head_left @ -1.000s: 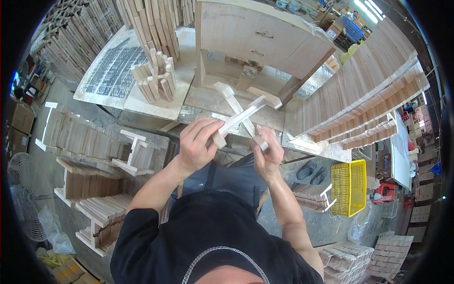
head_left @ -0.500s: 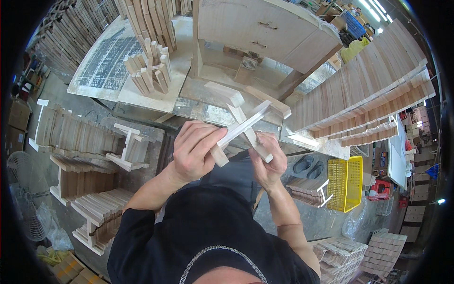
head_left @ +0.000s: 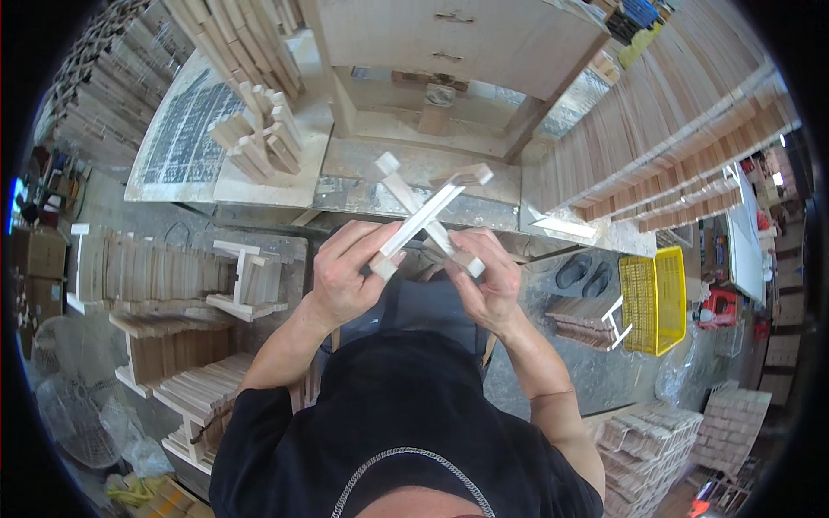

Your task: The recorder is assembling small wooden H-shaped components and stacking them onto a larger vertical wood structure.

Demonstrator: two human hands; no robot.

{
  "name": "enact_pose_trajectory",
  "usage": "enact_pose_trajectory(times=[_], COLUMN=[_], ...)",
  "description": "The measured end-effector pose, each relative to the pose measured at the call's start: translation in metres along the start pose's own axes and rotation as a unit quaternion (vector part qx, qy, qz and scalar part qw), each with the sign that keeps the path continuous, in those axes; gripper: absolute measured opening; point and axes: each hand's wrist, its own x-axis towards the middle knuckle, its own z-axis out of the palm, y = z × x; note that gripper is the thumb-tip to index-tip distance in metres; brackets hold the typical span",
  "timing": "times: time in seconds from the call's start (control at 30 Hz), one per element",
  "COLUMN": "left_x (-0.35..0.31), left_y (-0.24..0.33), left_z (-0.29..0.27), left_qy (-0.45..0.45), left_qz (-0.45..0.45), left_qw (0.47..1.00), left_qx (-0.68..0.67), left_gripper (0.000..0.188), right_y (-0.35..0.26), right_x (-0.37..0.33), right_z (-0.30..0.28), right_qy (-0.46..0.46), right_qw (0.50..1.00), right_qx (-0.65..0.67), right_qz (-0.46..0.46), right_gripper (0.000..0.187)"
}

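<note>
An X-shaped wooden frame point(head_left: 434, 205) of pale crossed bars is held between my two hands, in front of my chest. My left hand point(head_left: 347, 268) is closed round the lower left bar end, its fingers wrapped over the edge. On the other side my right hand point(head_left: 485, 281) grips the lower right bar end, thumb and fingers around it. Both upper ends of the frame point away from me, near the workbench's front edge point(head_left: 414, 211). The undersides of the bars are hidden from view.
Beyond the frame stands a wooden machine housing point(head_left: 466, 34). Short wooden pieces point(head_left: 259, 138) stand bundled at the far left. A long row of stacked slats point(head_left: 648, 138) fills the bench's right. Stacked wooden parts point(head_left: 168, 272) lie on my left; a yellow crate point(head_left: 654, 302) and slippers point(head_left: 585, 274) are right.
The wooden frame has tilted and turned in my hands, its far ends now showing differently. Both hands keep hold of it. The whole view has shifted slightly.
</note>
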Motion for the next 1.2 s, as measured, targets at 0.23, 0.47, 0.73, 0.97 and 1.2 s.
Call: enact_pose_trajectory(times=[0.23, 0.47, 0.73, 0.97, 1.2], left_x=[-0.003, -0.004, -0.004, -0.007, -0.007], left_y=[0.006, 0.009, 0.005, 0.010, 0.010], left_z=[0.006, 0.014, 0.018, 0.013, 0.016], left_qy=[-0.048, -0.057, -0.064, -0.075, -0.010], left_qz=[-0.101, -0.094, -0.087, -0.103, -0.019], left_qw=[0.992, 0.994, 0.992, 0.989, 1.000], left_qx=[-0.058, -0.024, -0.061, -0.079, -0.002], left_gripper=[0.049, 0.049, 0.041, 0.048, 0.037], right_y=[0.010, 0.011, 0.016, 0.018, 0.015], right_x=[-0.013, -0.023, -0.027, -0.030, -0.029], right_z=[-0.002, 0.000, -0.002, -0.002, 0.003], right_qy=[0.023, 0.030, 0.027, 0.028, 0.021], right_qw=[0.998, 0.996, 0.997, 0.995, 0.995], right_qx=[0.044, 0.055, 0.055, 0.067, 0.071], right_qz=[0.045, 0.060, 0.051, 0.072, 0.068], right_gripper=[0.037, 0.040, 0.039, 0.039, 0.038])
